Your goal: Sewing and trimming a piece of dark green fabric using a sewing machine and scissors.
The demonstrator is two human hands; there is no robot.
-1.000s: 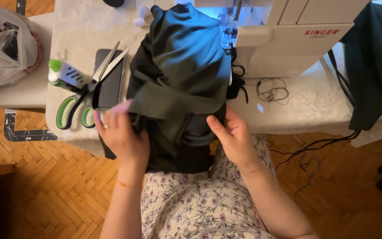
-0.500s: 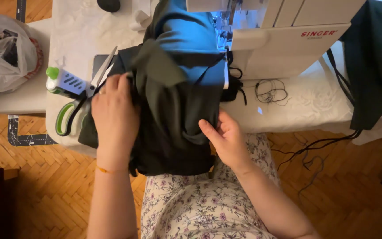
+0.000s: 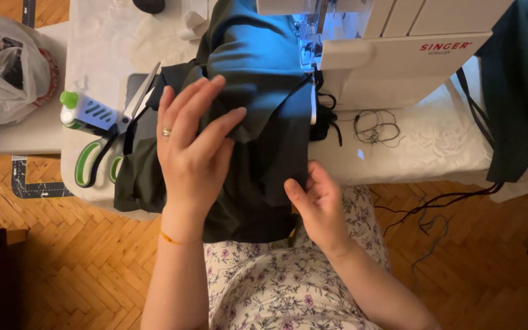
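Note:
A dark green fabric (image 3: pixel 258 67) lies bunched on the table, running from under the white sewing machine (image 3: pixel 398 55) down over the table's front edge onto my lap. My left hand (image 3: pixel 194 153) rests flat on top of the fabric with its fingers spread, a ring on one finger. My right hand (image 3: pixel 319 205) is at the fabric's lower right edge, thumb on top and fingers tucked behind the edge, pinching it. The machine's light casts a blue glow on the cloth.
Green-handled scissors (image 3: pixel 102 153) lie left of the fabric beside a white bottle with a green cap (image 3: pixel 87 110). A plastic bag (image 3: pixel 7 67) sits far left. A thread tangle (image 3: pixel 374 125) lies on the white tablecloth (image 3: pixel 435 146). Another dark cloth (image 3: pixel 520 79) hangs at right; cables (image 3: pixel 429 208) trail over the floor.
My left hand has let go of the fabric's left fold and moved right onto the top, fingers now spread flat. The fabric has shifted left over the dark device. My right hand barely moved.

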